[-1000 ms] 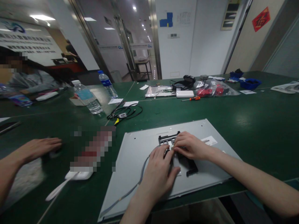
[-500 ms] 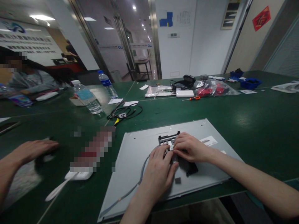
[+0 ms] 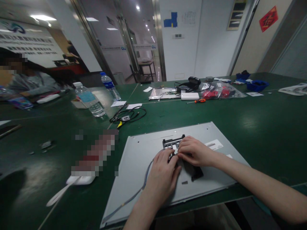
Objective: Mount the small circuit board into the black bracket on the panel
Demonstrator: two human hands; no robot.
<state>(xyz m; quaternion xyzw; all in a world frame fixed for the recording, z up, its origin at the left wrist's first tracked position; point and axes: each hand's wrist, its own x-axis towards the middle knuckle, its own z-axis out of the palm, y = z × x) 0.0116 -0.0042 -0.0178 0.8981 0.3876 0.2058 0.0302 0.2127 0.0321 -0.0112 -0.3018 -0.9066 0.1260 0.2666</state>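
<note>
A grey metal panel (image 3: 211,131) lies flat on the green table (image 3: 263,127) in front of me. A black plastic bracket (image 3: 171,142) is mounted near its middle. My left hand (image 3: 163,177) rests on the panel with fingers curled against the bracket's near side. My right hand (image 3: 195,151) meets it from the right, fingertips pinched on a small part at the bracket that I cannot make out. A grey cable (image 3: 144,185) runs from the bracket toward the panel's near left corner. A small dark piece (image 3: 184,182) lies loose on the panel beside my left hand.
Two water bottles (image 3: 90,100) and a coiled black cable (image 3: 127,116) stand at the left rear. An orange screwdriver (image 3: 198,101), a white box (image 3: 190,96) and a plastic bag of red parts (image 3: 219,91) lie further back. A seated person (image 3: 31,81) is at the far left.
A co-worker's hand and arm at the left have withdrawn from the table, leaving small dark bits there. My own hands have barely shifted at the bracket.
</note>
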